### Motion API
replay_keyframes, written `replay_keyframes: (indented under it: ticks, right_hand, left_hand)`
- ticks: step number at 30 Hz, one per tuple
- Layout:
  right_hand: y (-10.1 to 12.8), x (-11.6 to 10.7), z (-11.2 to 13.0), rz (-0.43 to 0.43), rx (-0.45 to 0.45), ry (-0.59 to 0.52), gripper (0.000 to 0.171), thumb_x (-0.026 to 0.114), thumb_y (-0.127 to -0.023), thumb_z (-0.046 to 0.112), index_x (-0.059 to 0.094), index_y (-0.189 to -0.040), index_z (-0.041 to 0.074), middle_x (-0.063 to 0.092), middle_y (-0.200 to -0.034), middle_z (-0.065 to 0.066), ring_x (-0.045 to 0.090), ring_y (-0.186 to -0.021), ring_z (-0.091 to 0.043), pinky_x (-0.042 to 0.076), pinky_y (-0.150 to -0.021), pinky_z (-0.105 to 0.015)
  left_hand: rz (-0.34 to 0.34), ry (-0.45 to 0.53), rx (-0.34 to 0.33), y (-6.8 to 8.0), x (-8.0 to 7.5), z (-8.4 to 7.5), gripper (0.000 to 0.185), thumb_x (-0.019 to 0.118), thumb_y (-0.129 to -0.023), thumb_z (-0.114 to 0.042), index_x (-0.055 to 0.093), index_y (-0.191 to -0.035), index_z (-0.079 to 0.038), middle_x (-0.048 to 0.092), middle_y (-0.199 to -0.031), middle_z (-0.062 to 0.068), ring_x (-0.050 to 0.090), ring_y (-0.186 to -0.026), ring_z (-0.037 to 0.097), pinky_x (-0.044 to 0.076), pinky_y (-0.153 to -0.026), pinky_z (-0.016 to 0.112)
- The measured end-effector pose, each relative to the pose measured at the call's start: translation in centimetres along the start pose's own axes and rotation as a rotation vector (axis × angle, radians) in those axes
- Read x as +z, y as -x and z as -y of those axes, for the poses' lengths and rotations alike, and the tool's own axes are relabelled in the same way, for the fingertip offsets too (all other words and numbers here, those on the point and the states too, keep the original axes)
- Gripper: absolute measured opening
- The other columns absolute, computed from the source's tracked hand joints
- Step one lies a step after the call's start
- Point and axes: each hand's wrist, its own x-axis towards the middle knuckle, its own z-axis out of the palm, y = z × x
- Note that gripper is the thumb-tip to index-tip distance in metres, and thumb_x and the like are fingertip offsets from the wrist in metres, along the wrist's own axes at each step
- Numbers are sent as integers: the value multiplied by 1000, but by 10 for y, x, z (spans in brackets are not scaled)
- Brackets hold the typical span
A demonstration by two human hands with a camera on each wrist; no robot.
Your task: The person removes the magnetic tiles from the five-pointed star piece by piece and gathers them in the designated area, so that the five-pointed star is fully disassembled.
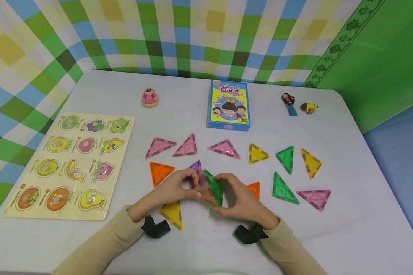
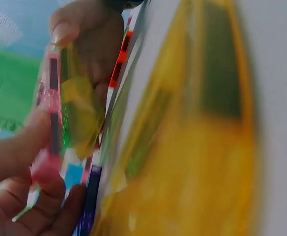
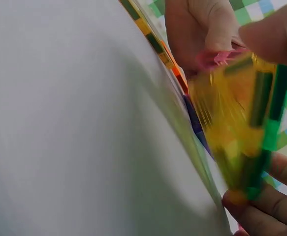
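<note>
Item: small cluster of translucent triangle tiles (image 1: 210, 187), held upright between both hands just above the worktop (image 1: 347, 236), near its front edge and roughly centred. A green tile (image 1: 215, 187) faces the right hand; a pink tile (image 1: 202, 185) faces the left; the wrist views show a yellow face within the cluster as well.

Left hand (image 1: 173, 191): fingers and thumb curled, pinching the pink side of the cluster. Right hand (image 1: 241, 200): fingers curled round the green side, gripping it. Both sleeves are cream, each with a dark wrist mount.

Touching or just beside the hands, flat on the worktop: a yellow triangle (image 1: 173, 214) under the left wrist, an orange triangle (image 1: 160, 172) to the left, a purple triangle (image 1: 195, 166) partly hidden behind the left fingers, a second orange triangle (image 1: 254, 189) behind the right hand.

Further back, a loose row: three pink triangles (image 1: 187, 147), one yellow, one green, another yellow. To the right: a green triangle (image 1: 283, 189) and a pink triangle (image 1: 314, 198).

Left side: wooden fruit peg puzzle board (image 1: 72, 166), flat. Rear: blue card box (image 1: 229, 105), a pink figurine on a round base (image 1: 150, 97), two small toy figures (image 1: 297, 105) at the far right.
</note>
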Motion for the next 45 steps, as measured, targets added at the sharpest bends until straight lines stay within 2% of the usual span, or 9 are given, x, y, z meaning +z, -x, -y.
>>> replay_keyframes:
  ticks: [12,16,21,24,27,30,34,39,45]
  right_hand:
    - [1,-4,-1,-63,99,-183,66,75,-71,18,39,-127,16,44,-127,0,40,-116,-16,33,-96,-45]
    - [0,-6,0,-89,147,-226,68,75,-72,12,37,-129,13,41,-131,-5,39,-120,-22,31,-97,-48]
    - [-2,-11,18,-81,149,-220,69,72,-72,5,34,-129,2,37,-132,-16,39,-119,-34,31,-95,-52]
    - [-3,-15,30,-73,135,-209,68,70,-71,2,33,-127,-3,38,-130,-19,41,-117,-35,32,-94,-53]
    - [-3,-15,33,-67,119,-208,69,70,-70,1,32,-127,-4,37,-130,-19,40,-117,-33,31,-95,-53]
    - [-3,-16,33,-65,79,-200,71,70,-69,-1,31,-127,-5,37,-130,-19,38,-118,-32,31,-95,-53]
    - [-1,-16,32,-46,12,-173,74,74,-68,-1,31,-128,-5,36,-129,-17,37,-119,-30,30,-97,-51]
    - [0,-19,33,-24,-20,-182,75,76,-68,1,32,-129,-1,36,-128,-13,36,-120,-28,30,-97,-50]
    - [2,-17,17,9,-32,-393,80,75,-70,0,25,-131,9,27,-136,-14,35,-124,-32,25,-99,-53]
  left_hand:
    - [54,-1,-38,10,-22,-12,22,73,-77,-14,54,-89,-11,54,-86,1,48,-91,18,37,-88,39]
    - [136,-28,-6,13,-20,-14,22,74,-76,-13,55,-88,-10,55,-85,0,48,-89,18,37,-87,40]
    - [227,-251,69,13,-5,-12,20,72,-78,-17,60,-93,-14,57,-92,-8,48,-91,13,36,-86,36]
    - [194,-396,91,15,1,-13,21,72,-77,-23,63,-96,-19,58,-96,-13,45,-99,13,32,-87,39]
    - [128,-458,93,16,4,-15,30,69,-79,-30,64,-107,-19,61,-103,-10,44,-104,17,32,-89,43]
    - [56,-431,70,16,5,-18,45,65,-83,-32,54,-124,-21,64,-106,-6,47,-105,17,33,-91,45]
    - [34,-282,91,13,9,-17,53,62,-86,-30,42,-135,-22,60,-114,-5,50,-107,13,35,-94,40]
    - [11,-171,118,8,16,-12,35,60,-88,-27,56,-121,-18,56,-117,-8,50,-108,10,40,-91,33]
    - [-68,-112,121,11,16,-13,22,65,-84,-22,64,-105,-17,61,-103,-11,52,-99,8,41,-82,31]
